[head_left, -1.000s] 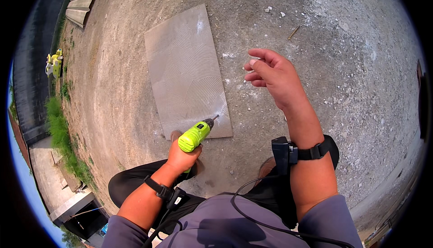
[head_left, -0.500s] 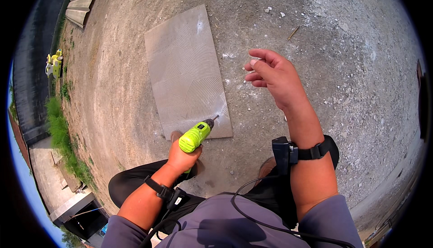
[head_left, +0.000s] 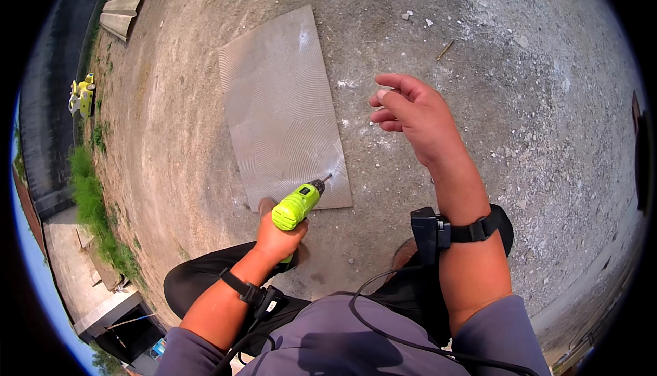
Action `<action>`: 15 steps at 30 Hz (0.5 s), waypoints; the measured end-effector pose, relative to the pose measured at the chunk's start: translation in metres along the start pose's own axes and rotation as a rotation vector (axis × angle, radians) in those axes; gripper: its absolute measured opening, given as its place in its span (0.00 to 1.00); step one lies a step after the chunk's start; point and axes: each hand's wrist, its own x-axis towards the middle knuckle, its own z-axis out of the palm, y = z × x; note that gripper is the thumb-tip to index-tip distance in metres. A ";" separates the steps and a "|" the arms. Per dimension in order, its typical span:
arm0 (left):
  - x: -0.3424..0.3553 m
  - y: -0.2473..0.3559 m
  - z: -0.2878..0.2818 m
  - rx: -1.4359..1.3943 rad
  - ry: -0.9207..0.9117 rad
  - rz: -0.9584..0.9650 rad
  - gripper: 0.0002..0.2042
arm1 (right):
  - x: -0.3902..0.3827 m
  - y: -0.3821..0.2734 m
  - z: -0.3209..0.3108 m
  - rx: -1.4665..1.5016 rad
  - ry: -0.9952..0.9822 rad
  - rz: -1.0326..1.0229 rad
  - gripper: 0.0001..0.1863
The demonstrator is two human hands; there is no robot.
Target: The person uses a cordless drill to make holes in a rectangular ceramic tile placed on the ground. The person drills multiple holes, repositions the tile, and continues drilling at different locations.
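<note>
A lime-green cordless drill (head_left: 295,209) is gripped by its handle in my left hand (head_left: 277,239). Its dark chuck and bit point up and to the right, over the near right corner of a flat grey-brown tile (head_left: 280,102). The tile lies on the ground with curved ridges across its face. White dust marks it near the bit and at the far right corner. Whether the bit touches the tile, I cannot tell. My right hand (head_left: 417,116) hovers to the right of the tile, fingers loosely curved and apart, holding nothing.
Gravelly ground (head_left: 390,184) with pale dust and small stones surrounds the tile. At the far left are a corrugated sheet (head_left: 126,3), a yellow toy car (head_left: 82,95) and green weeds (head_left: 92,191). Black cables (head_left: 383,328) run from my wrist straps across my lap.
Hardly anything differs. My right hand has drifted very slightly left, and the drill stays at the same corner of the tile.
</note>
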 end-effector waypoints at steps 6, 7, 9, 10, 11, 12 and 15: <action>0.005 -0.015 0.000 -0.166 0.025 0.013 0.16 | -0.004 0.001 0.003 -0.001 -0.004 -0.007 0.24; 0.006 -0.012 -0.003 -0.207 0.029 0.000 0.16 | -0.004 0.002 0.002 -0.003 -0.002 -0.007 0.24; 0.003 0.009 -0.016 -0.324 0.009 -0.073 0.14 | -0.005 0.003 0.000 -0.005 0.006 -0.005 0.23; 0.000 0.011 -0.022 -0.355 -0.003 -0.117 0.14 | -0.006 0.003 0.000 -0.006 0.005 -0.007 0.23; -0.002 0.012 -0.028 -0.385 -0.014 -0.160 0.14 | -0.007 0.002 0.001 -0.007 0.005 -0.010 0.23; -0.004 0.012 -0.034 -0.417 -0.016 -0.170 0.13 | -0.008 0.001 0.001 -0.007 0.003 -0.013 0.23; -0.014 0.034 -0.060 -0.548 0.003 -0.177 0.12 | -0.007 0.001 0.003 -0.016 0.003 -0.013 0.23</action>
